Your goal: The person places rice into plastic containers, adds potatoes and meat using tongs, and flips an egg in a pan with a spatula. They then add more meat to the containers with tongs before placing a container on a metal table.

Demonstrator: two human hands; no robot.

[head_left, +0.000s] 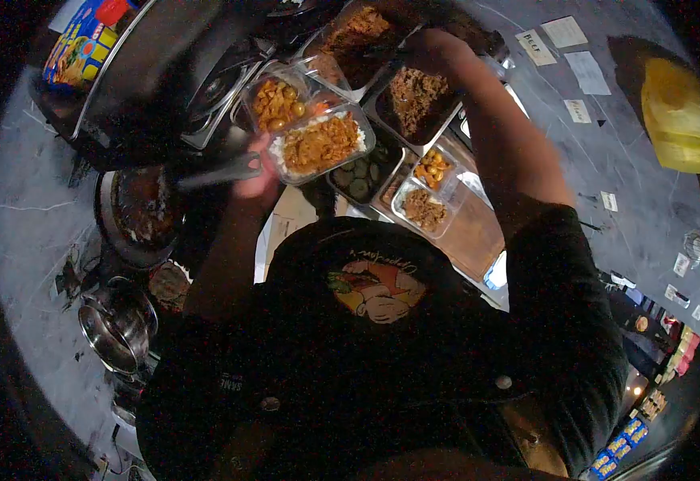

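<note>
My left hand (pixel 260 170) holds a clear plastic container (pixel 370 152) from its left side. Rice with brown saucy meat (pixel 322 144) fills one compartment, and potatoes or eggs in orange sauce (pixel 278 104) fill another. A grey blurred utensil handle (pixel 222 172) lies against this hand. My right hand (pixel 438 52) is closed over the metal trays at the top, its fingers in shadow; what it grips is too dark to name. Below it is a tray of shredded brown meat (pixel 418 100). Reddish food (pixel 358 32) lies in the tray beside it.
A second filled container (pixel 446 228) rests by a brown board (pixel 474 232). Sliced green vegetables (pixel 358 176) sit in a tray. A dark pan (pixel 141 212) and a steel pot (pixel 117 325) are at left. Paper labels (pixel 534 48) and a yellow bag (pixel 675 116) are at right.
</note>
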